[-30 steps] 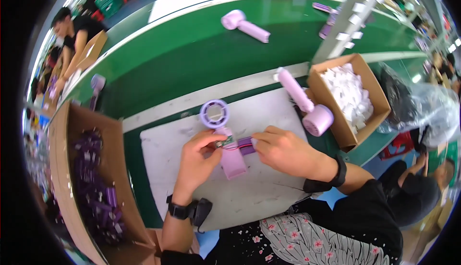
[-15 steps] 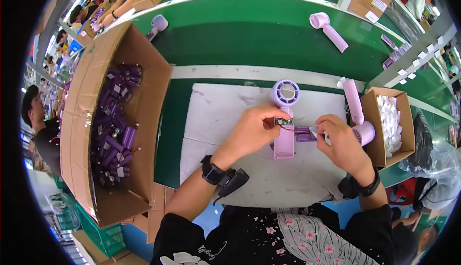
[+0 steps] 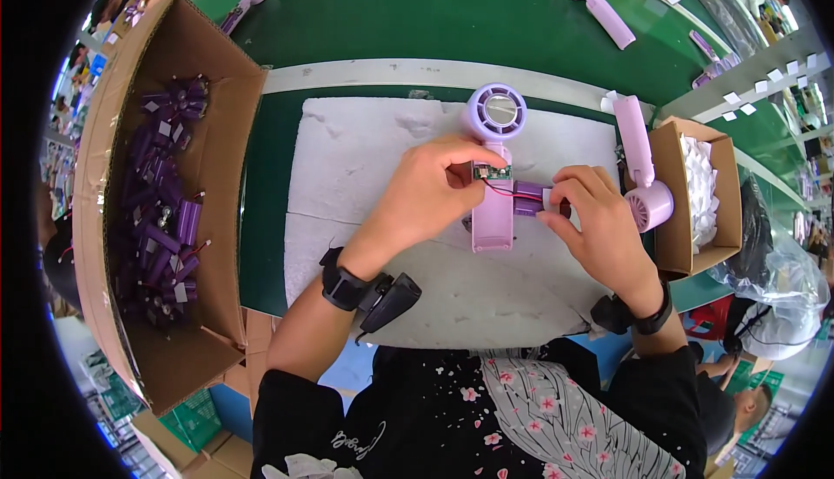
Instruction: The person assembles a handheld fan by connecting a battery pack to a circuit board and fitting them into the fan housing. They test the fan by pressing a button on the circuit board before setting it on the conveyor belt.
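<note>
A lilac handheld fan (image 3: 493, 218) lies on the white foam mat, its round head away from me and its handle shell open. A small green circuit board (image 3: 497, 171) shows inside the handle's upper part. My left hand (image 3: 426, 197) pinches the fan beside the board, thumb and fingers closed. Red and black wires run from there to a purple battery pack (image 3: 527, 199) just right of the handle. My right hand (image 3: 599, 223) has its thumb and fingers closed around the pack's right end, where a small white patch (image 3: 547, 198) shows.
At left stands a large cardboard box (image 3: 221, 184) of purple battery packs (image 3: 161, 210). To the right, another fan (image 3: 638, 162) leans by a small box (image 3: 669, 218) of white paper pieces (image 3: 699, 188). More fans (image 3: 599, 10) lie on the green surface (image 3: 417, 19) beyond a pale rail (image 3: 417, 75).
The whole view has shifted, so the mat and boxes sit further left and higher. My right fingers have spread and come round the battery pack's end. My left hand keeps its pinch.
</note>
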`<state>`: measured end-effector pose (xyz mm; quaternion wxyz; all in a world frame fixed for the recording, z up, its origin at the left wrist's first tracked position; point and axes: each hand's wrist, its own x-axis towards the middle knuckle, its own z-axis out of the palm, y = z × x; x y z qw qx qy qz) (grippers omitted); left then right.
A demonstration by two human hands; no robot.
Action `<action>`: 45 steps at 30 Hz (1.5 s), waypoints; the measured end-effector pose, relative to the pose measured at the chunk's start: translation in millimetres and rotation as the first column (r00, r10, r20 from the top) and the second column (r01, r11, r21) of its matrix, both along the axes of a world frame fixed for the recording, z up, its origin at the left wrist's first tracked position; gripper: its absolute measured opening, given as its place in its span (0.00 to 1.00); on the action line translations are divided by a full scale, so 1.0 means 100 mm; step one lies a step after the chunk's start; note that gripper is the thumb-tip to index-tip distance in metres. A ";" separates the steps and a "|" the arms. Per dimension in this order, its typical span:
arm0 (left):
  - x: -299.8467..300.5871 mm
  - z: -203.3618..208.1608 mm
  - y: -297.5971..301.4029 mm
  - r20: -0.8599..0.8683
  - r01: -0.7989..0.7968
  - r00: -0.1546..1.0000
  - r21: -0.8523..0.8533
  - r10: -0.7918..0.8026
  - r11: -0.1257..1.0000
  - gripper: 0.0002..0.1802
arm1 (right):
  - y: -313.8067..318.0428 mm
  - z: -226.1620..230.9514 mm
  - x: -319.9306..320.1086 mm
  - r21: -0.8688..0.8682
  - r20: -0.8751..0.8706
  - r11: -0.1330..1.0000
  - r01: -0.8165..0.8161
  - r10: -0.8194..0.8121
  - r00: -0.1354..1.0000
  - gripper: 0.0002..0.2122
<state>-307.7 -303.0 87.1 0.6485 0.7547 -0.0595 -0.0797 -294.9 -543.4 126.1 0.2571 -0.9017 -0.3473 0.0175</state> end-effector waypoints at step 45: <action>-0.02 0.10 0.01 0.173 -0.049 0.985 0.126 0.027 0.991 0.18 | 0.00 0.09 0.04 0.533 -0.821 0.754 0.384 0.571 0.017 0.44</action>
